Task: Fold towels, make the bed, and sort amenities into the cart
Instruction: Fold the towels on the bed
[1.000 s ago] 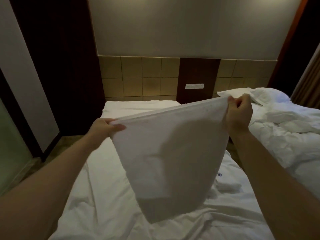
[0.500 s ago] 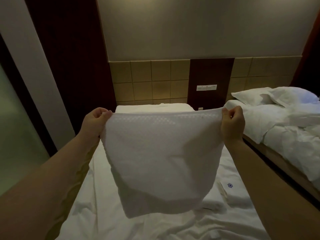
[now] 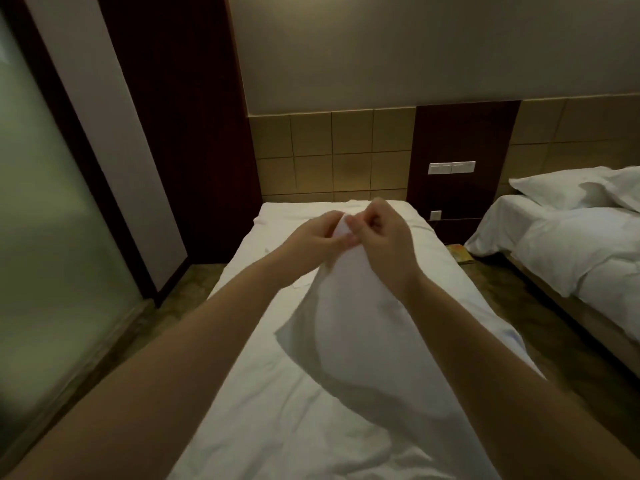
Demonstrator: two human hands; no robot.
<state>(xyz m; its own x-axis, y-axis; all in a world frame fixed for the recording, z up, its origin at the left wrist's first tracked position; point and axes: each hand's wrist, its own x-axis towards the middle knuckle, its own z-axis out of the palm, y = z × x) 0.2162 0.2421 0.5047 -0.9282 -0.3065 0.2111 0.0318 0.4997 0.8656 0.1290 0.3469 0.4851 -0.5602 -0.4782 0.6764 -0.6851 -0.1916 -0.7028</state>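
A white towel hangs doubled over above the near bed, its two top corners brought together. My left hand and my right hand meet at those corners and each pinches the cloth. The towel's lower fold sags down toward the wrinkled white sheet. Both forearms reach out over the bed from the bottom corners of the view.
A second bed with rumpled white bedding and pillows stands at the right, across a narrow floor gap. A tiled headboard wall with a switch panel is behind. A frosted glass panel and dark wood frame line the left.
My hands, held wide apart with the towel stretched flat between them, have come together in the middle, folding the towel in half. The view has shifted left and down.
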